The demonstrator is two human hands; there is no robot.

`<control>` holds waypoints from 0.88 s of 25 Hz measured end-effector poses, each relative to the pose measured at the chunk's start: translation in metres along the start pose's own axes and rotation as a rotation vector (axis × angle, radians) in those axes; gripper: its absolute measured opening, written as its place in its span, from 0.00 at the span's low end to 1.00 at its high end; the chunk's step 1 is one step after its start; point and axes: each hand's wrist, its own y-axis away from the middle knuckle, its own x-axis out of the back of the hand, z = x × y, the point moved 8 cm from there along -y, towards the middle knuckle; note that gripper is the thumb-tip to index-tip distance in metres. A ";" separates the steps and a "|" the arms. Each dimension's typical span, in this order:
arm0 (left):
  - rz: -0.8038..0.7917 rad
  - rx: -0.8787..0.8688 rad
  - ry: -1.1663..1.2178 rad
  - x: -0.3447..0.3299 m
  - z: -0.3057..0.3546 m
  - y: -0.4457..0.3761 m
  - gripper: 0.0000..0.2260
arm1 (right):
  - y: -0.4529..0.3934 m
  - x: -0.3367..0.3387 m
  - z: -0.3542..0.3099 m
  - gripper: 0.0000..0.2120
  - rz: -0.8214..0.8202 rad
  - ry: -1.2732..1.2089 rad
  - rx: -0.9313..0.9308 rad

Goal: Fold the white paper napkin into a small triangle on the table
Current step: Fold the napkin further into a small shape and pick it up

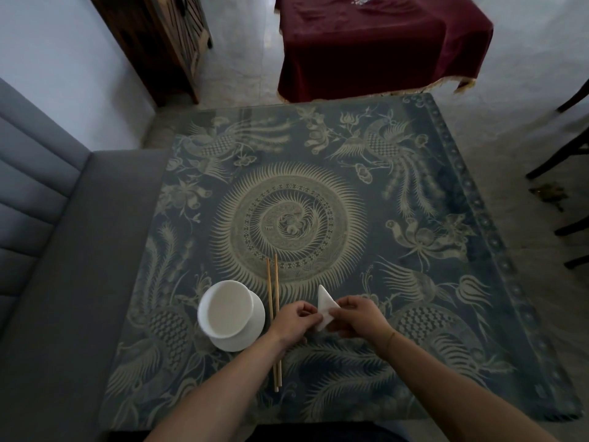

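I judge the folding near its end — my left hand and right hand both pinch the already triangular napkin at the table's near edge; next I'd press the crease flat.

the napkin is white paper, already folded down to a small, flat triangle with crisp straight edges. one sharp tip points away toward the middle of the table, and the wider part sits toward the near edge. it is pinched from both sides: the left hand holds its left edge with curled fingers, and the right hand pinches its right side between thumb and fingertips. whether it rests on the table or is lifted just off it cannot be told. it sits close to the near edge of the table, roughly midway between the left and right edges.
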 end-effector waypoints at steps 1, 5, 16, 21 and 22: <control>0.018 0.005 0.005 0.003 -0.001 0.002 0.04 | -0.001 -0.003 -0.001 0.07 -0.001 0.019 0.005; 0.073 0.033 0.038 0.013 -0.010 0.010 0.04 | -0.005 -0.004 -0.008 0.03 0.133 0.265 0.113; 0.307 0.058 -0.118 0.043 -0.030 0.025 0.02 | -0.009 -0.036 -0.022 0.02 0.126 0.519 0.202; 0.390 0.065 -0.202 0.050 -0.029 0.029 0.03 | -0.012 -0.044 -0.025 0.04 0.137 0.656 0.241; 0.403 0.058 -0.223 0.051 -0.028 0.030 0.03 | -0.012 -0.045 -0.025 0.04 0.146 0.675 0.251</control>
